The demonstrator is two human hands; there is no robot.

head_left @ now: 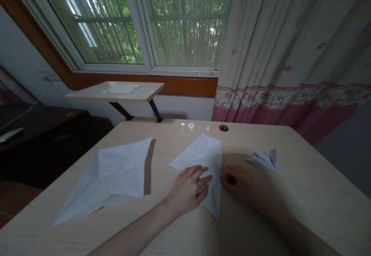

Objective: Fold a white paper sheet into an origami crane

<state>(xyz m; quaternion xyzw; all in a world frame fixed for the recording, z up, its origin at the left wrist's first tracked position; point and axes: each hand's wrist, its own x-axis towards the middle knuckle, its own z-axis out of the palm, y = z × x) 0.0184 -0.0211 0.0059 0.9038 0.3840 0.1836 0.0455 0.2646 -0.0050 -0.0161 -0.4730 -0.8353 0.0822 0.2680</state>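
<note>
A partly folded sheet of white paper (207,151) lies on the table in front of me, with a corner pointing left and a narrow tip towards me. My left hand (189,188) rests on its lower left part, palm down with the fingers spread. At the paper's right edge my right hand (239,182) is curled, thumb and forefinger pinched together on that edge. Just beyond the right hand sits a small folded paper figure (263,159) with pointed ends. On the left lies a larger creased white sheet (118,174), partly lifted off the tabletop.
The pale wooden table (171,232) carries a raised shelf (150,89) at the back left, with a white sheet (123,87) on it. A round cable hole (223,128) is near the back edge. Behind are a window (185,28) and a patterned curtain (278,55).
</note>
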